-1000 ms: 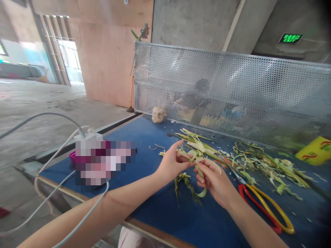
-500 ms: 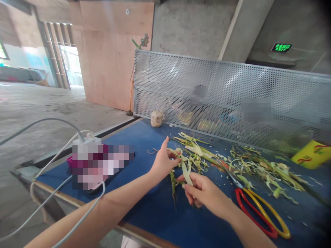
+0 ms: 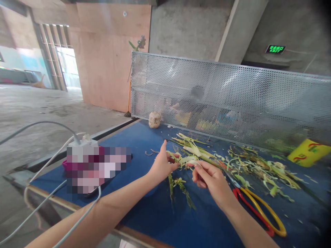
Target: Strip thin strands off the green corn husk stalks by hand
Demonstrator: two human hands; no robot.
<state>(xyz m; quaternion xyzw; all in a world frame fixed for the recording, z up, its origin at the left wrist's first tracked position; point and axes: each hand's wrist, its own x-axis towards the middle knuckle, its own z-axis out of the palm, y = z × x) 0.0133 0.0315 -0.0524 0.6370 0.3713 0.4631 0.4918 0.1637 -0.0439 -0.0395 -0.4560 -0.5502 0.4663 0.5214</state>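
Note:
My left hand (image 3: 163, 164) hovers over the blue table with its thumb pointing up and its fingers curled round the left end of some pale green leaf strips. My right hand (image 3: 210, 176) pinches a pale leaf strip (image 3: 190, 160), which spans the gap between both hands. Two dark green, braided-looking pieces (image 3: 184, 193) hang or lie below the hands; their upper ends are hidden among the strips. Behind my hands lies a pile of long pale leaves (image 3: 193, 148). Scissors (image 3: 254, 206) with one red and one yellow handle rest right of my right hand.
Leaf scraps (image 3: 269, 170) cover the table's right side, near a yellow packet (image 3: 310, 152). A pale lump (image 3: 154, 120) stands by the perforated metal screen (image 3: 165, 79). At left are a white charger (image 3: 84, 150), cables and a blurred flat object (image 3: 108, 168).
My right hand has risen and shifted slightly right, and its leaf strip now runs nearly level instead of hanging down. A second braided-looking piece shows below. My left hand stays about in place.

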